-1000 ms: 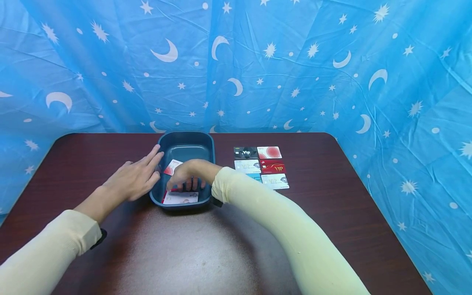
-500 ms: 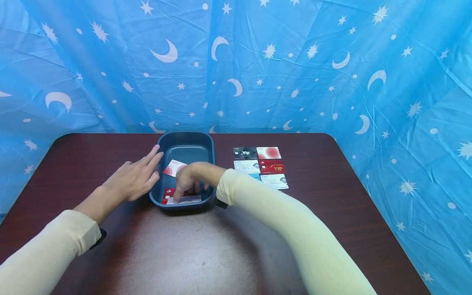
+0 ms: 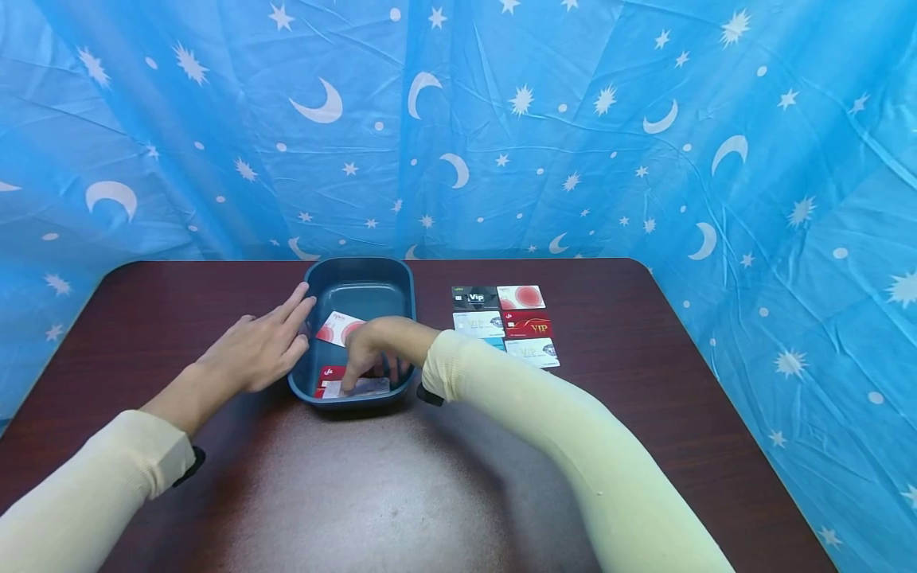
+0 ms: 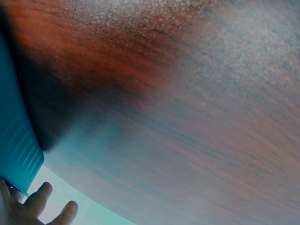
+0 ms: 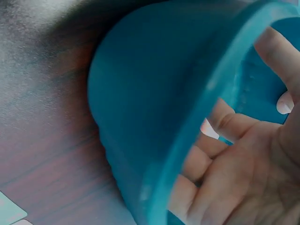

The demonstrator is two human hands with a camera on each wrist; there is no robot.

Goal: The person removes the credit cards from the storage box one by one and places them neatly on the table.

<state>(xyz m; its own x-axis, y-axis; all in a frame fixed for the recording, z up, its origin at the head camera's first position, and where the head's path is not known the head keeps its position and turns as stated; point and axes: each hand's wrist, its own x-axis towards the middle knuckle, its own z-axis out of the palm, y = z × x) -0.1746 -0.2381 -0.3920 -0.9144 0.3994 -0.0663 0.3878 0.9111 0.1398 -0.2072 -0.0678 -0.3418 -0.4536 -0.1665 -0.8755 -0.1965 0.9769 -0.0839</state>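
A dark blue plastic bin (image 3: 368, 294) stands near the table's back edge. Straight fingers of my left hand (image 3: 265, 346) lie against its left rim. Inside the bin is my right hand (image 3: 372, 350). Its thumb touches a white card (image 3: 368, 387) at the front end, while the other fingers are bent and apart from the thumb, their tips partly hidden. Under the white card a red card (image 3: 329, 372) shows. Farther back in the bin rests a white-and-red card (image 3: 335, 327). The right wrist view shows the right palm (image 5: 253, 168) just inside the bin wall.
To the bin's right, cards lie in two columns: a black one (image 3: 475, 298), a white-and-red one (image 3: 521, 297), white ones (image 3: 532, 352), a red one (image 3: 528, 324) and a blue one partly behind my right sleeve (image 3: 573, 438). A blue curtain (image 3: 466, 127) hangs behind the table (image 3: 616, 382).
My right hand has shifted slightly right inside the bin, uncovering more of the red card and of the white-and-red card. The white card has slid a little right. My left hand stays put.
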